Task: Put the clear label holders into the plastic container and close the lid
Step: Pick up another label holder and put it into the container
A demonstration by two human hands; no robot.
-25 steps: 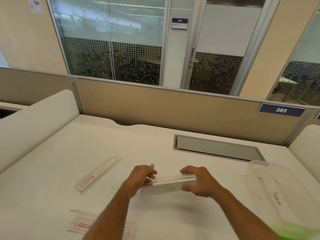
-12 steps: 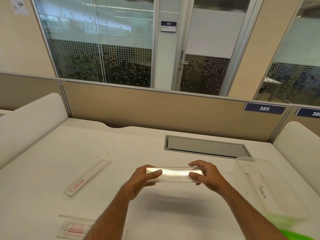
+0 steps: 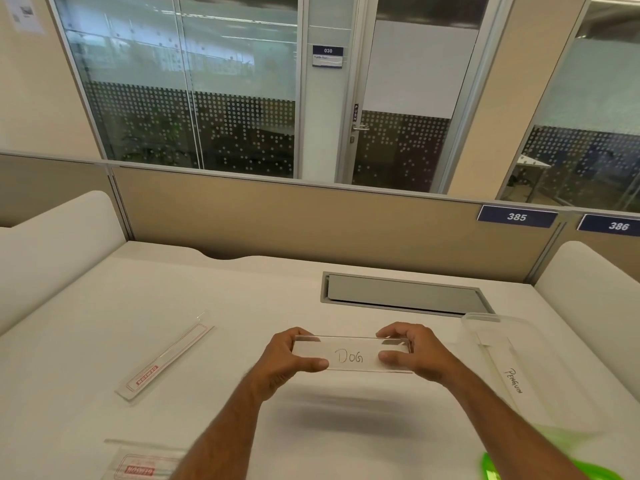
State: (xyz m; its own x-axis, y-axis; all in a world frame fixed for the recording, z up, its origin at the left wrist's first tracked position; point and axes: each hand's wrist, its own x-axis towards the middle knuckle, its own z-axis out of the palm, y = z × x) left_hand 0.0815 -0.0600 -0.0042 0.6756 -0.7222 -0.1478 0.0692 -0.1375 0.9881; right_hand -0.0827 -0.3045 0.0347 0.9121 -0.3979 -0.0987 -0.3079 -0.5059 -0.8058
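A clear label holder [image 3: 351, 355] with a card reading "DOG" is held flat above the white desk [image 3: 263, 306], its face tilted toward me. My left hand [image 3: 289, 358] grips its left end and my right hand [image 3: 414, 353] grips its right end. At the right stands the clear plastic container [image 3: 485, 322], open, with a holder labelled "PENGUIN" [image 3: 509, 377] lying inside. A green lid [image 3: 498, 469] shows at the bottom right corner.
A long clear sleeve with red print [image 3: 166, 356] lies on the desk at the left. A plastic bag with red print [image 3: 145, 464] sits at the near left edge. A grey cable hatch [image 3: 405, 294] is set into the desk behind my hands. Beige partitions close off the back.
Both hands lifted the "DOG" holder off the desk and tilted its face toward me. My head turned slightly right, shifting the container and sleeve leftward in view.
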